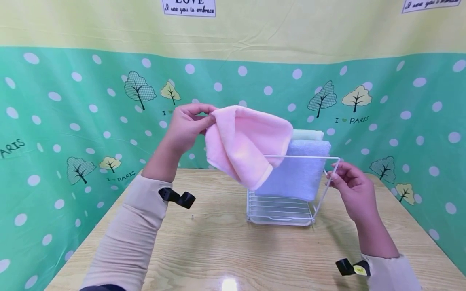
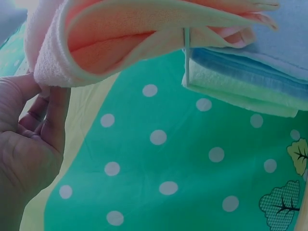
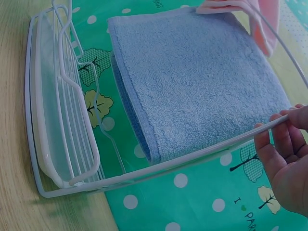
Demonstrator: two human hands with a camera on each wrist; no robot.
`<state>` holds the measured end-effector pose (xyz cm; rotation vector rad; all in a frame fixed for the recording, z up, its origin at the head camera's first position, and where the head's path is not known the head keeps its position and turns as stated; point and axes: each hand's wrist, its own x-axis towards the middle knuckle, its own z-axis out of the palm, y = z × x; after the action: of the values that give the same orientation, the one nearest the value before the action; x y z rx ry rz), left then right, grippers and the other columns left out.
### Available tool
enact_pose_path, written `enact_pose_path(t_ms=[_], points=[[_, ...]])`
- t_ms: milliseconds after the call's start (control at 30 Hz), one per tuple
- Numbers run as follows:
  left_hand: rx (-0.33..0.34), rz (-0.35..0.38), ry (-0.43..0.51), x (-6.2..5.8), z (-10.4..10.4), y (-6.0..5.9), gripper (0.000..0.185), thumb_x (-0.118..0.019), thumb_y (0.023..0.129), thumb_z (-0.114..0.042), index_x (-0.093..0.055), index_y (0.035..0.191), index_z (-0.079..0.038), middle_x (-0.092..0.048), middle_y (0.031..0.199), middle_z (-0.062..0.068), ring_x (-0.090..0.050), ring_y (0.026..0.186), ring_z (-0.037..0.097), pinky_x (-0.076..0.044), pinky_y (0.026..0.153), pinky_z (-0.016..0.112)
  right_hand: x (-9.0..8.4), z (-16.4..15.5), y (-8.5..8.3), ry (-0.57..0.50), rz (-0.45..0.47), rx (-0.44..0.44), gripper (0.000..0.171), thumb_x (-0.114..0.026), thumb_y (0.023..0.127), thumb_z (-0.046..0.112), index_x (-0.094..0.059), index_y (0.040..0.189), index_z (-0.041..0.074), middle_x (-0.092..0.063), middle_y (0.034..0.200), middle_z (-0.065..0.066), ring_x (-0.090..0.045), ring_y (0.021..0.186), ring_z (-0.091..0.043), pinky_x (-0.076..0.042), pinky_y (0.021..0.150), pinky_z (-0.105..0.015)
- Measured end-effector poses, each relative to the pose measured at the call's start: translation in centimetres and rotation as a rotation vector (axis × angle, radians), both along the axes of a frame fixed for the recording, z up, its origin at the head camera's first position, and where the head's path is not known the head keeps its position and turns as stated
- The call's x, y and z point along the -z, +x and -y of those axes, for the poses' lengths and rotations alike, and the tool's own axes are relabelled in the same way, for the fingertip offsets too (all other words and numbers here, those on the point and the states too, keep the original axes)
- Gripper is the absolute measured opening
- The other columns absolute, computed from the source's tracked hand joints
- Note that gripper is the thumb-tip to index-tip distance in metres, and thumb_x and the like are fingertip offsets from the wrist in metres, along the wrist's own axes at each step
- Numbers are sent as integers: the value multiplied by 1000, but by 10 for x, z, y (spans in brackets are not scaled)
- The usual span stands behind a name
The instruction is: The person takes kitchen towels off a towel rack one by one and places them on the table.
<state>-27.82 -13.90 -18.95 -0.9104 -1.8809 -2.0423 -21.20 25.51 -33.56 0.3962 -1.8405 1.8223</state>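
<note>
My left hand [image 1: 189, 123] pinches the edge of a folded pink towel [image 1: 244, 141] and holds it up over the front bar of a white wire rack [image 1: 280, 210]; its fingertips [image 2: 45, 103] show in the left wrist view under the pink towel [image 2: 120, 43]. A blue towel [image 1: 296, 173] hangs on the rack, with a pale green towel [image 1: 307, 134] behind it. My right hand [image 1: 347, 184] grips the rack's right side bar, fingers [image 3: 276, 144] curled round the wire [image 3: 192, 161] beside the blue towel [image 3: 192, 82].
The rack stands on a wooden table [image 1: 218, 246], with a white drip tray [image 3: 48, 130] at its base. A green dotted backdrop [image 1: 73, 133] with trees surrounds the table on three sides. Black straps sit on both wrists.
</note>
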Motion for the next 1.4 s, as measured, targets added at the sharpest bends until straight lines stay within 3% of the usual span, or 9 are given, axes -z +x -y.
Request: enact_pose_path(t_ms=[367,533,767,1200,1400], points=[[-49,-6,25,1,15,2,15,-70,86,4,-78,93,-6,-70,88,9,-68,63,16,-58,61,28,-2,1,1,-6,16,8,23,-60,94,-2,-60,117,-6,-63,94,-6,-62,86,-13,-55,74,-19],[-101,-9,62,-1,24,2,15,-72,86,2,-79,91,-11,-70,88,6,-67,62,13,-57,58,26,-2,1,0,-7,11,12,23,-59,94,-2,-62,117,-4,-64,94,-5,-62,87,-13,-55,74,-19],[-105,9,116,-2,37,2,12,-72,85,2,-78,93,-5,-72,86,7,-67,61,14,-57,58,25,-1,0,1,-4,17,12,22,-59,95,-2,-61,117,-5,-62,94,-7,-61,87,-16,-55,74,-19],[-188,20,119,-2,60,4,11,-74,85,-1,-77,95,-2,-72,86,8,-67,61,14,-57,59,24,-2,0,0,-31,-3,-7,23,-58,94,-6,-63,116,-3,-64,94,-6,-62,86,-15,-56,74,-20],[-263,51,37,3,67,5,11,-75,85,-4,-78,95,-5,-71,91,6,-67,62,14,-57,59,24,-2,0,0,-13,2,3,23,-59,94,-4,-61,117,-5,-62,94,-8,-61,86,-15,-56,74,-20]])
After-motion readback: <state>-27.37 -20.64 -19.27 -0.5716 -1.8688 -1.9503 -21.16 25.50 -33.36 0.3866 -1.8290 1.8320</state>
